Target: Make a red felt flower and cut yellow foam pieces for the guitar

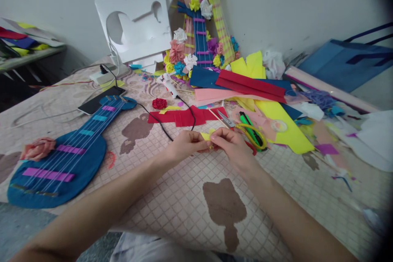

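Observation:
Above the middle of the table, my left hand and my right hand meet fingertip to fingertip. Both pinch a small piece of yellow crepe paper, most of it hidden by the fingers. Just beyond them lie strips of red paper and a thin wooden stick. Close to my right hand are yellow-handled scissors and a green utility knife. A white glue gun rests farther back, beside a red paper flower.
At the left lies a blue paper guitar with a pink flower. A phone and a power strip with cables sit behind it. Decorated guitars and a white foam sheet lean on the wall. Coloured paper covers the right side.

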The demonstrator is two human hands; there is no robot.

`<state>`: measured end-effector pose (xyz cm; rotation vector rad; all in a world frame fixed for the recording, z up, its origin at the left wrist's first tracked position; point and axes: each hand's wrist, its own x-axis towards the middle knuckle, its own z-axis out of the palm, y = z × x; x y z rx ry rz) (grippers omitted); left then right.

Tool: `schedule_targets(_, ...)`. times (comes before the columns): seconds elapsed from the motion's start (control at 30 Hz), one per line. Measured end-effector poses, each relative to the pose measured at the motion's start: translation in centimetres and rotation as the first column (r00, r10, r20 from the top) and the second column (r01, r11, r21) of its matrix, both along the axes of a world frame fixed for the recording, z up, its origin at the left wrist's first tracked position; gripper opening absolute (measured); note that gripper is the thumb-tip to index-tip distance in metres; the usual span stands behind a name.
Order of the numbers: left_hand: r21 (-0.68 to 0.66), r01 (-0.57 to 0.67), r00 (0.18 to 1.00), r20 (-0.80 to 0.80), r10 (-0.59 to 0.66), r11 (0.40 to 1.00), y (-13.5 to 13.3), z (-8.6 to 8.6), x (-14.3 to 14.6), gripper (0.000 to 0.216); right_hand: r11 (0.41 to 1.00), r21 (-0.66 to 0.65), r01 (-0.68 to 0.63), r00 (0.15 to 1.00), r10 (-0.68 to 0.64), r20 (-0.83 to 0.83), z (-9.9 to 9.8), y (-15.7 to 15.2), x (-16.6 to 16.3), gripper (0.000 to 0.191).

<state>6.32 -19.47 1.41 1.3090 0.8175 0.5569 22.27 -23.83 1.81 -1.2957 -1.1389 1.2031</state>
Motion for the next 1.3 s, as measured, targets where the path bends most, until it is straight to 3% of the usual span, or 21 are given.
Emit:
schedule_targets(0.27,-0.005,0.051,0.998,0.038,-0.051,0.999,-0.3,-0.8,0.5,0.03,0.999,-0.038,0.038,0.992,-0.043,-0.12,-0.2,0.0,-0.4,0.016)
schedule_targets(0.4,0.003,0.079,0.997,0.025,-0.079,0.997,-0.3,-0.5,0.4,0.03,0.999,-0.014,0.05,0.994,-0.051,-0.099,-0.4,0.1,-0.2,0.014)
schedule_targets(0.57,-0.007,-0.044,0.999,0.022,0.044,0.999,0.1,0.3,0.0,0.03,0.999,0.015,0.032,0.999,-0.032,0.011,-0.4,0.1,0.1,0.015)
schedule_targets(0.7,-0.045,-0.154,0.982,0.106,0.158,0.987,0.2,0.2,0.0,0.023,0.999,0.034,0.013,1.0,-0.013,-0.011,-0.1,0.0,-0.1,0.023)
schedule_targets(0.83,-0.067,-0.238,0.961,0.129,0.245,0.969,0.1,0.1,0.1,0.021,0.995,-0.01,-0.095,0.995,0.096,0.039,-0.1,-0.1,-0.3,0.028)
schedule_targets(1.1,-0.059,-0.175,0.974,0.134,0.182,0.983,0.0,0.5,0.0,0.025,0.979,0.04,-0.199,0.97,0.191,0.149,-0.4,0.0,-0.1,0.025)
schedule_targets(1.3,-0.108,-0.212,0.962,0.154,0.227,0.971,0.1,0.7,-0.1,0.024,0.964,0.021,-0.265,0.946,0.256,0.198,0.3,0.0,0.9,0.022)
